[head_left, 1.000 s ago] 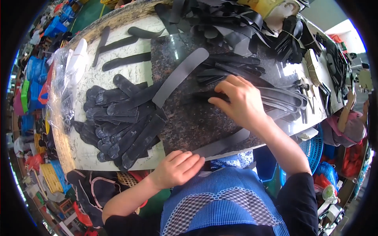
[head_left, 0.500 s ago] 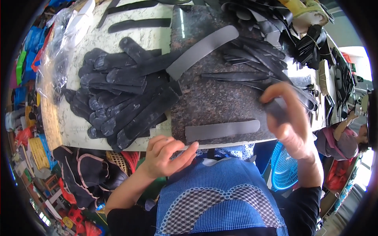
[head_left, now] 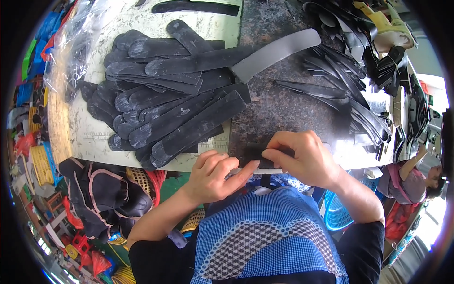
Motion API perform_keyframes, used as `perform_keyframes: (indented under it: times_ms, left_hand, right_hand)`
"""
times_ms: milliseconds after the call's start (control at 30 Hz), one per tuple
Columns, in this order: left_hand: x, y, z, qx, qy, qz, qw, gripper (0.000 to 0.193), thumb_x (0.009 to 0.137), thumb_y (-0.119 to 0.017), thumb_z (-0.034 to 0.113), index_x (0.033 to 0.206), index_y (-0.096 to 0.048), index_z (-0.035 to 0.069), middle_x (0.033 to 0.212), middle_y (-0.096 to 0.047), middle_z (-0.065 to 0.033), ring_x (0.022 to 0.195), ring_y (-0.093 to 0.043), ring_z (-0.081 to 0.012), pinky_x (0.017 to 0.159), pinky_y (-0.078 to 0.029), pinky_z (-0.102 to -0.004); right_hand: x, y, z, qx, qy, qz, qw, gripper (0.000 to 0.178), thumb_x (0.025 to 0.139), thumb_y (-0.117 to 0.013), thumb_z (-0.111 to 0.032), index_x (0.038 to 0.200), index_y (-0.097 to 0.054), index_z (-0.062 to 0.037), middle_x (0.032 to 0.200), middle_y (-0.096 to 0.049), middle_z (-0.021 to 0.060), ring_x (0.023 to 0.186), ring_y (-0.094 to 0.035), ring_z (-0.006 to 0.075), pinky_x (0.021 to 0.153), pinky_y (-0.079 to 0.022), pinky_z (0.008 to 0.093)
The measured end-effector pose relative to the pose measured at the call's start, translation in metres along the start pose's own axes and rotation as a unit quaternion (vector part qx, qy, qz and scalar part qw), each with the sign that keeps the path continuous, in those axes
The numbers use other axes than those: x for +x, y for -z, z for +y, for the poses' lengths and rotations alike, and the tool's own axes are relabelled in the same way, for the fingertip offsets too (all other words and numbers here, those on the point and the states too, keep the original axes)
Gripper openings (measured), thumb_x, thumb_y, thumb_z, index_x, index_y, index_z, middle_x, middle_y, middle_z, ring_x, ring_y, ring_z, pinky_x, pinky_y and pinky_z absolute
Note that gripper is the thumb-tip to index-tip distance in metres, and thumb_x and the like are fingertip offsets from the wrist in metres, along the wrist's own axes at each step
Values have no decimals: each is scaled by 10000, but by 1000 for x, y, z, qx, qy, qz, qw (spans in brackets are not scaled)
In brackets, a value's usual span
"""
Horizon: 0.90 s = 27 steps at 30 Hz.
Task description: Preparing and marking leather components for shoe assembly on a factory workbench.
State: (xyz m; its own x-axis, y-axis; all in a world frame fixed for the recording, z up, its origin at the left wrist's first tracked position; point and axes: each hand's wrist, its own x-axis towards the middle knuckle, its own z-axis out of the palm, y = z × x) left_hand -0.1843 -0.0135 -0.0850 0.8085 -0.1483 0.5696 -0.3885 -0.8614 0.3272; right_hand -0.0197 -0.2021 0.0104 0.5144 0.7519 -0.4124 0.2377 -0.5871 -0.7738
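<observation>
At the near edge of the dark stone slab (head_left: 274,111), a black strip (head_left: 254,152) lies low between my hands, mostly covered by fingers. My left hand (head_left: 215,175) is closed, its index finger reaching to the strip's near edge; its thumb is hidden. Thumb and curled fingers of my right hand (head_left: 305,158) pinch at the strip from the right. A long grey strip (head_left: 279,54) with one rounded end lies slantwise farther back, its square end touching the pile of black strips (head_left: 184,102). To the right fans a bunch of thin black strips (head_left: 340,87).
Another black strip (head_left: 196,6) lies at the back of the white board (head_left: 94,146). Clear plastic wrap (head_left: 71,45) sits at the left edge. Bundled black pieces (head_left: 390,68) stand back right. A blue basket (head_left: 338,210) is below the table, and another person (head_left: 409,182) is far right.
My right hand has come left and down from the thin strips to the slab's near edge. A black strip now shows there, where a grey strip lay; that grey strip is no longer visible.
</observation>
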Motion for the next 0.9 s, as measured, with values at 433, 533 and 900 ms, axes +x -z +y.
perform_keyframes:
  times_ms: [433, 533, 900]
  left_hand:
    - [30, 12, 0, -54, -52, -83, 994, 230, 834, -773, 86, 1062, -779, 54, 1192, -742, -58, 1125, -706, -218, 1008, -572, -383]
    - [30, 9, 4, -29, -49, -81, 995, 234, 867, -762, 120, 1101, -771, 116, 1148, -724, -39, 1085, -699, -191, 1018, -550, -379]
    - [55, 9, 10, 15, -66, -134, 989, 496, 821, -848, 312, 1280, -774, 140, 1047, -574, -23, 994, -585, -219, 955, -479, -414]
  right_hand:
    - [-20, 5, 17, -215, -12, 153, 965, 403, 859, -852, -404, 808, -647, -62, 625, -661, 95, 560, -698, 309, 552, -558, 410]
    - [-62, 29, 40, 43, -164, 137, 976, 287, 899, -847, -237, 937, -712, 14, 757, -722, 85, 684, -716, 157, 637, -568, 316]
    - [-75, 25, 58, -11, -165, 202, 965, 242, 874, -807, -189, 928, -689, 16, 718, -711, 118, 658, -735, 234, 640, -579, 342]
